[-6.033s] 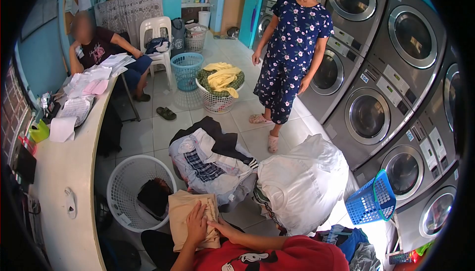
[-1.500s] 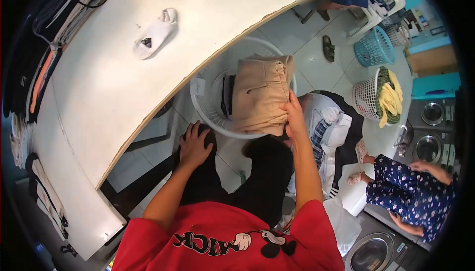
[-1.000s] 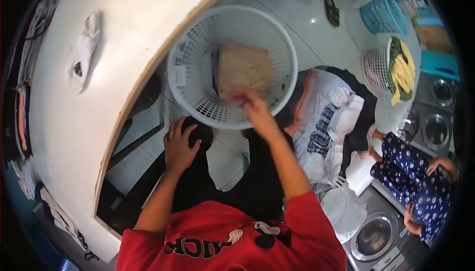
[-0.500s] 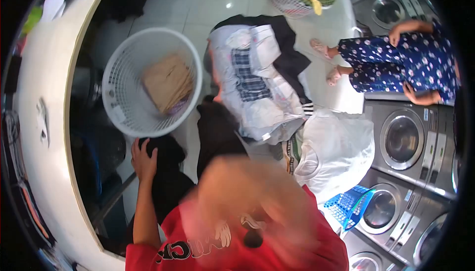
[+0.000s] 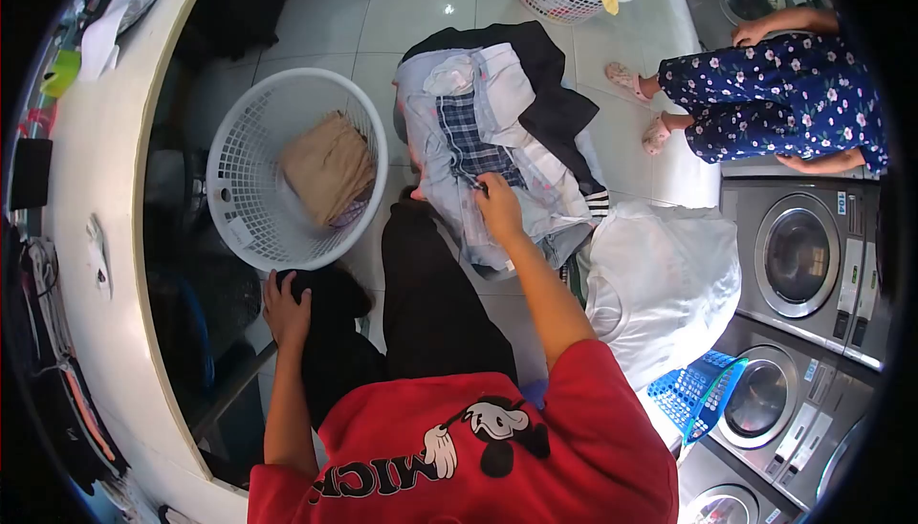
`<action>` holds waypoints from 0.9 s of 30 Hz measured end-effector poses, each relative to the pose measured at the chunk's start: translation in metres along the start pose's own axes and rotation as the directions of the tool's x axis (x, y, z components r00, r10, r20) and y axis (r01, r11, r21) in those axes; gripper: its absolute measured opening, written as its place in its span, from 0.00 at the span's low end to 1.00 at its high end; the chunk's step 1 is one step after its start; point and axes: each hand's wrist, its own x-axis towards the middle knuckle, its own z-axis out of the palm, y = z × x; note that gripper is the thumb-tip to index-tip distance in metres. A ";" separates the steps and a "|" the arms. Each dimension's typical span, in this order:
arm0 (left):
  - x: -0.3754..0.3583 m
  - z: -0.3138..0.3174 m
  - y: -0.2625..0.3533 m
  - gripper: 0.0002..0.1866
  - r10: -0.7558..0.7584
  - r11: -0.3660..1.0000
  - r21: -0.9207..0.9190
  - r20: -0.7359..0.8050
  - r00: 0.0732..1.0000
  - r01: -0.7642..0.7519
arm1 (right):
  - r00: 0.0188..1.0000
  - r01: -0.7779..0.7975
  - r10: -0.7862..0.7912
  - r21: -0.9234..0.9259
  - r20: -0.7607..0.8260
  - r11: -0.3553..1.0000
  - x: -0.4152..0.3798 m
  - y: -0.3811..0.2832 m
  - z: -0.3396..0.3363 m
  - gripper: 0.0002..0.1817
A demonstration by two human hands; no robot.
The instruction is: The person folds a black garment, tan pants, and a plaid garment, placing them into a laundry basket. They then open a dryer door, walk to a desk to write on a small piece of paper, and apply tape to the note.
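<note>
My right hand (image 5: pixel 499 210) reaches down to the heap of clothes on the floor. Its fingers are closed at the lower edge of a navy plaid garment (image 5: pixel 470 137), which lies on pale clothes (image 5: pixel 430 156). My left hand (image 5: pixel 287 312) rests on my black-trousered knee, fingers spread and holding nothing. Beside that knee stands a white laundry basket (image 5: pixel 368 103) with a folded tan garment (image 5: pixel 325 165) in it. Black clothing (image 5: pixel 559 118) lies along the far side of the heap.
A bulging white garment or sack (image 5: pixel 660 285) sits to the right, near a blue basket (image 5: pixel 693 395). Front-loading washers (image 5: pixel 798 254) line the right side. A person in a floral outfit (image 5: pixel 765 94) stands there. A white counter (image 5: pixel 105 189) runs along the left.
My right hand, blurred in front of my chest earlier, has moved out and down to the plaid garment. My left hand has stayed on the knee. The view has shifted slightly.
</note>
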 end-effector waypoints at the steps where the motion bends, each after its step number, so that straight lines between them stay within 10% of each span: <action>1: 0.000 0.000 -0.002 0.23 -0.005 1.000 0.000 0.002 1.000 0.005 | 1.000 0.000 0.000 0.001 0.005 1.000 0.000 0.003 0.002 0.12; 6: 0.000 0.004 -0.007 0.21 0.024 1.000 -0.001 -0.039 0.999 -0.024 | 0.987 -0.138 0.153 0.217 -0.053 0.966 0.012 -0.001 -0.011 0.09; 10: 0.000 0.002 -0.002 0.19 0.199 0.960 -0.162 -0.177 0.964 -0.228 | 0.968 0.091 0.022 0.434 -0.249 0.896 0.040 -0.047 -0.049 0.09; 12: -0.027 -0.045 0.053 0.17 0.360 0.370 -0.799 -0.347 0.866 -0.474 | 0.979 0.092 0.004 0.461 -0.202 0.882 0.052 -0.080 -0.075 0.08; 16: -0.113 -0.167 0.116 0.11 0.502 -0.278 -0.499 -0.804 0.319 -0.821 | 0.994 0.105 -0.087 0.614 -0.060 0.782 0.050 -0.156 -0.111 0.07; 19: -0.175 -0.217 0.127 0.11 0.409 -0.786 -0.406 -0.907 0.100 -0.466 | 0.992 0.081 -0.124 0.880 -0.025 0.469 0.031 -0.216 -0.122 0.05; 25: -0.203 -0.226 0.091 0.09 0.416 -0.861 -0.332 -0.895 -0.160 -0.385 | 0.943 -0.164 -0.228 0.935 0.242 0.314 -0.026 -0.282 -0.133 0.08; 27: -0.187 -0.226 0.076 0.21 0.523 -0.327 -0.331 -0.844 0.122 -0.885 | 0.864 -0.212 -0.352 0.894 0.361 0.395 -0.046 -0.296 -0.136 0.10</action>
